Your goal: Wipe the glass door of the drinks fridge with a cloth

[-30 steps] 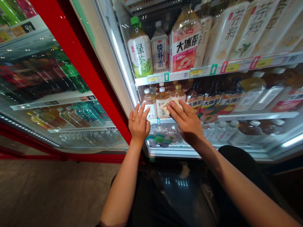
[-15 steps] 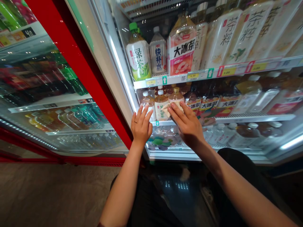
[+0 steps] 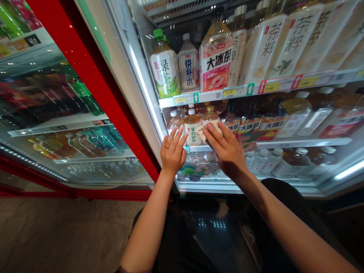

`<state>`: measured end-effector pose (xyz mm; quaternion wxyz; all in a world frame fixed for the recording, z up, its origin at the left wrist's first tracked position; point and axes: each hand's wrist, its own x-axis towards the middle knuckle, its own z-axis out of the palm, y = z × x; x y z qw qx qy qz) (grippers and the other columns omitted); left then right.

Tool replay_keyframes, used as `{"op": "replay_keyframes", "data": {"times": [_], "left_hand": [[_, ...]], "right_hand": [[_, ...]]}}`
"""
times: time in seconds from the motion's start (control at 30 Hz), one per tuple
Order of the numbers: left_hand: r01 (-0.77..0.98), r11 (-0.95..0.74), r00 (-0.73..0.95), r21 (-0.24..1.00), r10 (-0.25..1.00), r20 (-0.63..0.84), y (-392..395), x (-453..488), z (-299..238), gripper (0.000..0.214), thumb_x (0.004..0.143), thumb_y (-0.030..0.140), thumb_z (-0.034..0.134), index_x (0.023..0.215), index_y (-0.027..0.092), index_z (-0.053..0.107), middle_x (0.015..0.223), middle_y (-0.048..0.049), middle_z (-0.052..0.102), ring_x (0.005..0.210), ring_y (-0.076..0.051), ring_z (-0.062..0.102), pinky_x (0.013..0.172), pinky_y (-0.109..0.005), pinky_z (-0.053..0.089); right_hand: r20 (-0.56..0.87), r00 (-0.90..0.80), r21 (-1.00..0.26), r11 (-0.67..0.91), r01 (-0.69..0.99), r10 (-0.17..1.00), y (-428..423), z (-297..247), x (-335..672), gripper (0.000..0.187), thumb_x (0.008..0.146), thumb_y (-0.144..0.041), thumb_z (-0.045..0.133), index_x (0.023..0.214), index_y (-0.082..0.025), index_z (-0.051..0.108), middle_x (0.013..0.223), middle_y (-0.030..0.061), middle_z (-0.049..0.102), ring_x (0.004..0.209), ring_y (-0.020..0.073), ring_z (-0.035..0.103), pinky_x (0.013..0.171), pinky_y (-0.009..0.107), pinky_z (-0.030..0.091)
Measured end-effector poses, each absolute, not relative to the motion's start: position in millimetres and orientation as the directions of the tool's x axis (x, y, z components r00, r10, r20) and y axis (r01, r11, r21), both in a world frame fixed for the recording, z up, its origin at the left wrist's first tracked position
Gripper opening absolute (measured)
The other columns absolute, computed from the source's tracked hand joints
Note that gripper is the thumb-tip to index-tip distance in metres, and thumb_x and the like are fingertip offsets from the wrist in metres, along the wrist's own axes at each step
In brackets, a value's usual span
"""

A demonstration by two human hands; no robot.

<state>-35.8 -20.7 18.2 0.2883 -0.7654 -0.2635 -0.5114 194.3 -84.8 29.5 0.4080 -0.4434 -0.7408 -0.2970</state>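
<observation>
Cloth beneath right hand, grip flat, fingers extended; left hand unclenched, fingers fanned.

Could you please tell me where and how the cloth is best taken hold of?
I'd pinch the cloth at its left edge, coming from the left: that edge looks creased and sticks out free, while the right hand covers part of the rest.
</observation>
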Motion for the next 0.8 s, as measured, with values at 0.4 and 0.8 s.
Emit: {"op": "replay_keyframes", "data": {"times": [0.4,0.8], "left_hand": [[0.666,-0.713,0.352,-0.222,0.038,0.935,-23,-15,20,0.064,0.098,0.006,0.048,0.16,0.02,0.057,0.159,-0.0085,0.065,0.162,-0.021,0.044,0.138,-0.04,0.03],[0.618,-0.733,0.439,-0.286,0.02,0.898,-24,0,17,0.064,0.097,0.006,0.052,0.159,0.021,0.059,0.154,-0.0089,0.069,0.154,-0.021,0.055,0.137,-0.038,0.033]], "right_hand": [[0.865,-0.263,0.05,0.448,0.892,0.427,-91,26,208,0.092,0.103,0.005,0.044,0.178,-0.036,0.01,0.174,0.0011,0.047,0.168,0.0273,0.035,0.134,0.056,0.043],[0.869,-0.271,0.083,0.419,0.904,0.414,-94,22,224,0.089,0.106,0.001,0.047,0.178,-0.035,0.01,0.171,0.0022,0.051,0.165,0.0262,0.04,0.135,0.053,0.043]]}}
